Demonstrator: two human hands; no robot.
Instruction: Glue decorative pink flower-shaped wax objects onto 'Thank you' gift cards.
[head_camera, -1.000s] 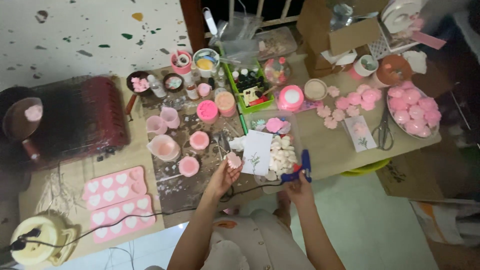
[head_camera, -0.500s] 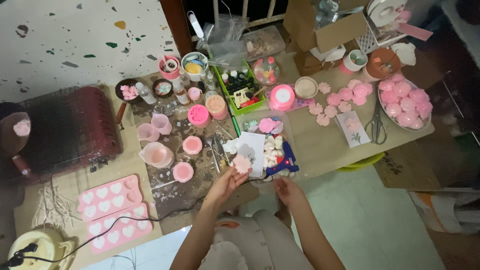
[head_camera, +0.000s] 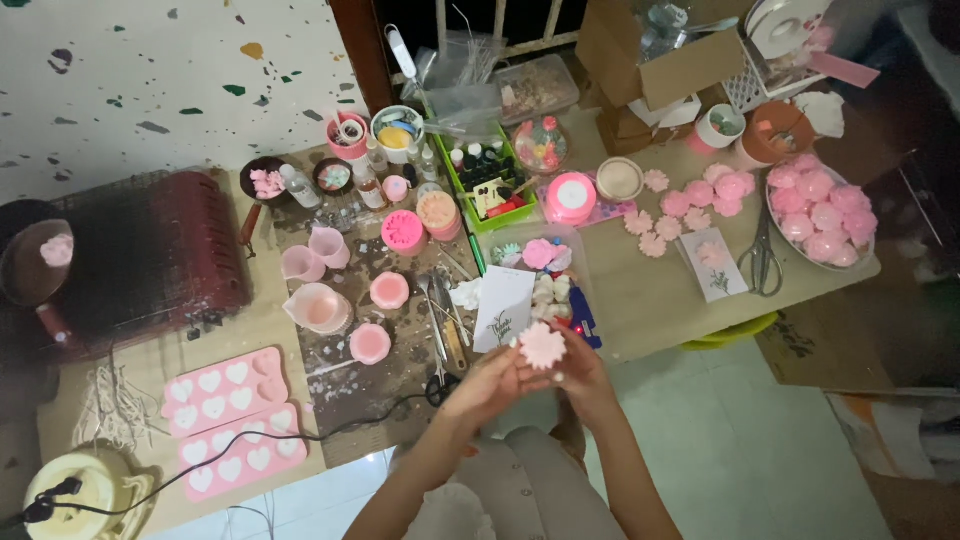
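**Pink flower held between both hands at the table's near edge**

A pink flower (head_camera: 542, 345), flat and round with scalloped petals, sits face-up between the two hands just off the near edge of the table (head_camera: 650, 300). The left hand (head_camera: 490, 380) closes on its left side with the fingers curled under it; the right hand (head_camera: 580, 375) grips its right and lower edge. Both hands touch it, neither clearly nearer. Being round, it shows no long axis. A white card (head_camera: 503, 322) lies on the table just beyond it, with a clear tray (head_camera: 570, 262) of pink and white pieces beside that.

Half a second ago the flower was over the card, held mainly in the left hand, with the right hand apart by the blue tool (head_camera: 583, 325). Now the flower has come back toward the body and the right hand has joined it. The tool lies on the table, let go.
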